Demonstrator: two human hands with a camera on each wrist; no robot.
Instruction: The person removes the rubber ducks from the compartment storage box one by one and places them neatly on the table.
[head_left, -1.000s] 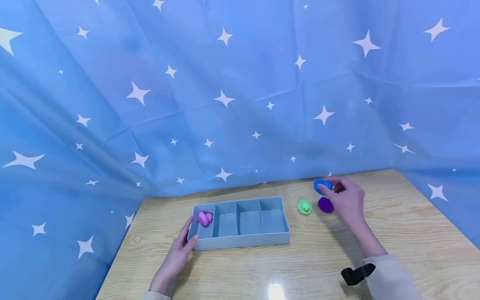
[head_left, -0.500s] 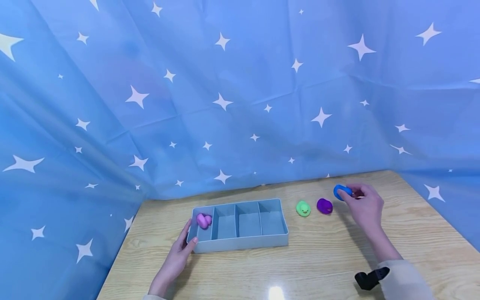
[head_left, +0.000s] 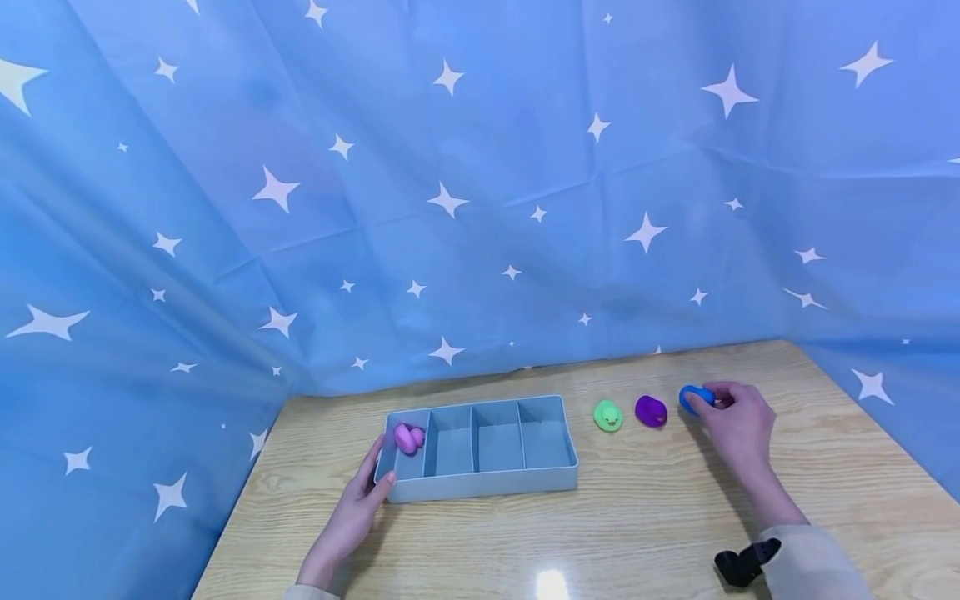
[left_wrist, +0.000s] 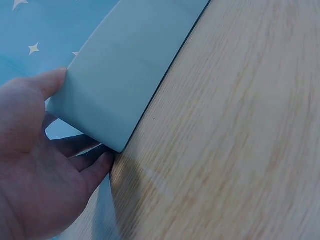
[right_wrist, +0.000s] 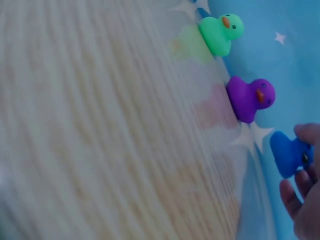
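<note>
The right hand, outstretched, pinches a blue duck

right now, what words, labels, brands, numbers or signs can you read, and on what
None: no text shows on the tray, green duck, purple duck, blue duck or pink toy.
The backdrop bears only white stars.
Any marking on the black wrist device would be too small to read.

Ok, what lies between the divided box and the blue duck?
Two ducks on the table: the green duck nearer the divided box, then the purple duck nearer the blue duck. The head view shows this.
</note>
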